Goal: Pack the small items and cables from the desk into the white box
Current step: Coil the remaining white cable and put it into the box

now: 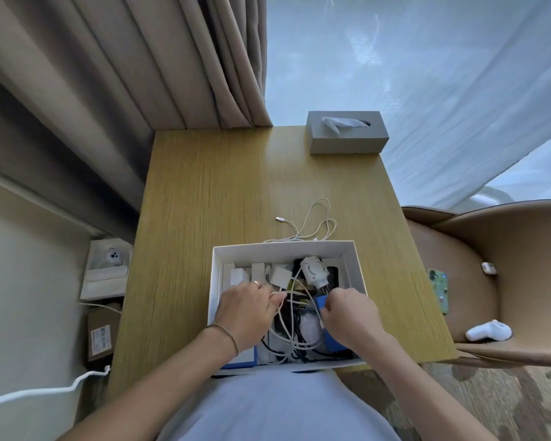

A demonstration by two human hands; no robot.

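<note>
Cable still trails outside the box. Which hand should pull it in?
Probably left: the left hand already holds the white cable inside the white box; the right hand seems occupied.

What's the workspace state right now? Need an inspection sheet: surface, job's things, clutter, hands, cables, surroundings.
Surface: wooden desk, mostly bare.
Job's things: white box at the near edge, open, packed with chargers, adapters and cords.
Clutter: grey tissue box at the far right corner.
Hands: left hand and right hand both inside the box, fingers curled on white cords.
Cables: white cable loose on the desk behind the box, its near end running over the rim.
Surroundings: tan chair on the right holding a phone; curtains behind; cardboard parcel on the floor to the left.
</note>
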